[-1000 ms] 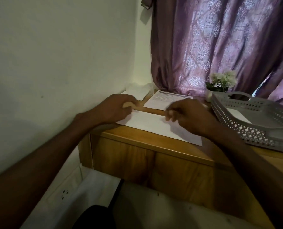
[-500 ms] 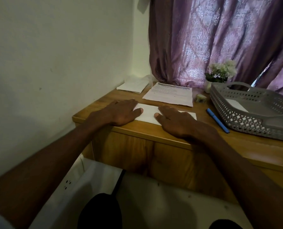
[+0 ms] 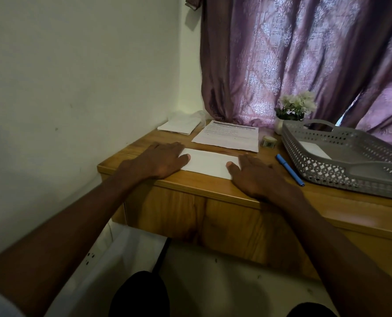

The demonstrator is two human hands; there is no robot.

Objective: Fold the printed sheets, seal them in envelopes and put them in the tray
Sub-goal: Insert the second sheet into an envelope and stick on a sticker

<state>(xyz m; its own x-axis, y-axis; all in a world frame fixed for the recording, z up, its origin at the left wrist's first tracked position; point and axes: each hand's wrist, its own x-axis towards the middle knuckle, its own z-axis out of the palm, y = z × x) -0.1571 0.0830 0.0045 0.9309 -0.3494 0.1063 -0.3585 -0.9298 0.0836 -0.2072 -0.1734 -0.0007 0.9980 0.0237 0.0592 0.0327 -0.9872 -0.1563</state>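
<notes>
- Folded sheet (image 3: 207, 163) lies flat near front edge of wooden surface (image 3: 190, 183).
- Left hand (image 3: 162, 160) flat on its left end, right hand (image 3: 256, 175) flat on its right end, fingers (image 3: 247, 160) straight.
- Printed sheet (image 3: 227, 135) behind; stack of envelopes (image 3: 179, 126) by the wall.
- Blue pen (image 3: 290, 170) beside grey tray (image 3: 316, 167); tray holds a white envelope (image 3: 314, 149).
- Flowers (image 3: 295, 105) before purple curtain (image 3: 282, 53).

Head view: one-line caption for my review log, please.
Left hand and right hand press a folded sheet flat on the wooden desk, grey tray alongside.
</notes>
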